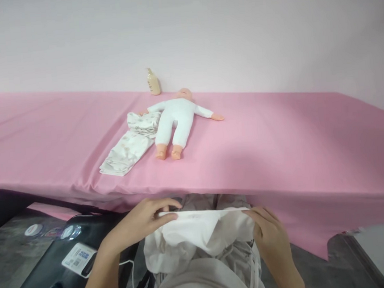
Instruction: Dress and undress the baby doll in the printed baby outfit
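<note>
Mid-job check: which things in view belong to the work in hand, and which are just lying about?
Belongs:
white cloth, held between the left hand and the right hand
baby doll, probably
folded printed cloths, probably

Lying about, apparently:
pump bottle, standing by the wall
plastic bottles
QR-code card
white cord

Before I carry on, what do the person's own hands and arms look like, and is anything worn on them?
The left hand and right hand are bare, with no glove, ring or watch that I can see. No sleeve shows on either forearm. The clothing on the body is pale greyish beige.
</note>
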A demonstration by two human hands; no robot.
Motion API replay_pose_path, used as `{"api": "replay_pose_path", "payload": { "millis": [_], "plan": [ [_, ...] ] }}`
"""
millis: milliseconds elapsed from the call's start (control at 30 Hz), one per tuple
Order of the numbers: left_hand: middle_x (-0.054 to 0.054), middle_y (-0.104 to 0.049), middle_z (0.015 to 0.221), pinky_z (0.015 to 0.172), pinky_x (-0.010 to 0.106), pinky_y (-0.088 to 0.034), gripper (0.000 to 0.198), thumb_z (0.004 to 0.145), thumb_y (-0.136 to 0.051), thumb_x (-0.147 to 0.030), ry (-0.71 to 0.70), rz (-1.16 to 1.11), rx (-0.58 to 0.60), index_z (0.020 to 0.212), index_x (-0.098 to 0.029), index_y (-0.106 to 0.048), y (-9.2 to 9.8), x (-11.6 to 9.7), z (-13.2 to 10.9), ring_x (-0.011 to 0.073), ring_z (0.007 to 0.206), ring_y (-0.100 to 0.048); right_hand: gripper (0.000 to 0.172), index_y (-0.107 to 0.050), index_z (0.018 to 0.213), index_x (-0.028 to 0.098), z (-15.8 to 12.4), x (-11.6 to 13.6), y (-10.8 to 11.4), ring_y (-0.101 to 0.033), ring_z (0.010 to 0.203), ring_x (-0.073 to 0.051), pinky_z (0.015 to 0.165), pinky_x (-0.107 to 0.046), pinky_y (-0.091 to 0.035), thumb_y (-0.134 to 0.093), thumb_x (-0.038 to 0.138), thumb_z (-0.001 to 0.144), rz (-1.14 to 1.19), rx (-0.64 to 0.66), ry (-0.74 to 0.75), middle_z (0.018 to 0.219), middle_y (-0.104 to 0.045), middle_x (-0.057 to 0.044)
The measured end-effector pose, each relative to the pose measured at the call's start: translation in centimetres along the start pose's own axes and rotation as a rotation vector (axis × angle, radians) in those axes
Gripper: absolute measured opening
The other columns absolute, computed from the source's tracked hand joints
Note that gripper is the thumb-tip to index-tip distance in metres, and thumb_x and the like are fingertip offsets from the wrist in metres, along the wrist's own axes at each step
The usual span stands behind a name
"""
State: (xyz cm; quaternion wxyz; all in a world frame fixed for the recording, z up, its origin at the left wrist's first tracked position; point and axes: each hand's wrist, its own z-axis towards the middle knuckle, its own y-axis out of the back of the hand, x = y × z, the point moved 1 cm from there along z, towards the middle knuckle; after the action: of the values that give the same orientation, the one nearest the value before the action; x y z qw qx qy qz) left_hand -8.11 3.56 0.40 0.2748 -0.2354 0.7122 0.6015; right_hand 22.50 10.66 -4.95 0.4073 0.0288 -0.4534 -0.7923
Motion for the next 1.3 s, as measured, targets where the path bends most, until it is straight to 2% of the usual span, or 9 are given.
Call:
{"api": "replay_pose_path", "payload": {
  "millis": [133,233,300,533,700,867,1000,1100,1300],
  "plan": [
    [0.005,-0.067,0.104,0.086,0.029,-0.047,0.032,0.095,-0.040,-0.038,-0.001,0.170,-0.133,0.099,-0.020,-0.067,-0.8,1.4,1.3,0.0186,0.095,-0.063,0.039,-0.066,0.095,0.011,-0.2,-0.4,-0.1,-0.056,0.085,-0.020,0.080,-0.035,-0.047,-0.035,-0.005,0.074,-0.189,-0.103,0.069,0.091,-0.068,-0.007],
    [0.007,-0.063,0.095,0.080,0.031,-0.046,0.030,0.095,-0.037,-0.035,0.045,0.221,-0.306,0.093,-0.018,-0.061,-1.2,1.6,1.7,0.0200,0.088,-0.062,0.037,-0.064,0.095,0.011,0.0,-0.2,0.0,-0.058,0.091,-0.023,0.099,-0.047,-0.040,-0.037,-0.007,0.077,-0.230,-0.152,0.138,0.092,-0.068,-0.008],
    [0.005,-0.061,0.089,0.076,0.030,-0.045,0.027,0.095,-0.035,-0.036,0.070,0.165,-0.309,0.093,-0.018,-0.055,-1.5,1.2,1.5,0.0188,0.082,-0.060,0.033,-0.063,0.094,0.012,0.2,0.0,0.4,-0.059,0.092,-0.023,0.104,-0.053,-0.036,-0.042,-0.008,0.078,-0.242,-0.193,0.184,0.089,-0.069,-0.007],
    [-0.002,-0.056,0.073,0.057,0.018,-0.040,0.023,0.091,-0.050,-0.039,-0.038,-0.369,-0.094,0.085,-0.018,-0.049,-1.0,1.4,0.1,0.0086,0.062,-0.050,0.026,-0.061,0.092,0.013,0.6,-1.4,1.7,-0.060,0.090,-0.022,0.096,-0.048,-0.044,-0.047,-0.006,0.080,-0.255,-0.252,0.286,0.084,-0.068,-0.007],
    [0.005,-0.071,0.091,0.076,0.022,-0.050,0.029,0.091,-0.049,-0.034,-0.052,-0.248,0.258,0.089,-0.016,-0.071,-0.9,2.2,1.2,0.0154,0.083,-0.065,0.021,-0.061,0.096,0.014,0.1,-2.4,1.0,-0.059,0.085,-0.018,0.091,-0.039,-0.046,-0.046,0.004,0.086,-0.130,-0.152,0.180,0.086,-0.067,-0.005],
    [0.006,-0.062,0.128,0.108,0.039,-0.041,0.041,0.092,-0.039,-0.032,0.084,0.042,-0.033,0.123,-0.020,-0.063,-3.0,2.7,2.3,0.0237,0.120,-0.056,0.039,-0.061,0.104,0.014,-0.3,-1.8,0.0,-0.061,0.085,-0.017,0.100,-0.040,-0.042,-0.030,0.001,0.084,-0.169,-0.096,0.078,0.092,-0.068,-0.006],
    [0.007,-0.054,0.138,0.109,0.040,-0.041,0.057,0.082,-0.036,-0.010,-0.006,0.083,-0.077,0.136,-0.020,-0.052,-4.7,2.6,2.8,0.0209,0.125,-0.053,0.036,-0.062,0.103,0.015,0.1,-1.7,0.2,-0.065,0.090,-0.019,0.111,-0.054,-0.029,-0.038,-0.001,0.082,-0.268,-0.160,0.155,0.092,-0.071,-0.006],
    [0.007,-0.062,0.127,0.097,0.036,-0.052,0.071,0.071,-0.031,0.003,-0.137,0.164,-0.177,0.134,-0.021,-0.052,-5.7,3.0,3.1,0.0175,0.113,-0.061,0.028,-0.062,0.101,0.014,0.5,-1.8,0.8,-0.068,0.089,-0.019,0.112,-0.056,-0.029,-0.045,-0.001,0.084,-0.271,-0.185,0.257,0.091,-0.072,-0.007],
    [0.011,-0.070,0.099,0.081,0.032,-0.055,0.036,0.087,-0.040,-0.008,-0.359,0.505,-0.363,0.109,-0.014,-0.068,-5.6,3.9,2.8,0.0207,0.094,-0.066,0.023,-0.065,0.094,0.015,0.5,-2.7,0.8,-0.068,0.097,-0.019,0.106,-0.043,-0.043,-0.050,0.001,0.082,-0.166,-0.206,0.282,0.094,-0.073,-0.008]
  ]
}}
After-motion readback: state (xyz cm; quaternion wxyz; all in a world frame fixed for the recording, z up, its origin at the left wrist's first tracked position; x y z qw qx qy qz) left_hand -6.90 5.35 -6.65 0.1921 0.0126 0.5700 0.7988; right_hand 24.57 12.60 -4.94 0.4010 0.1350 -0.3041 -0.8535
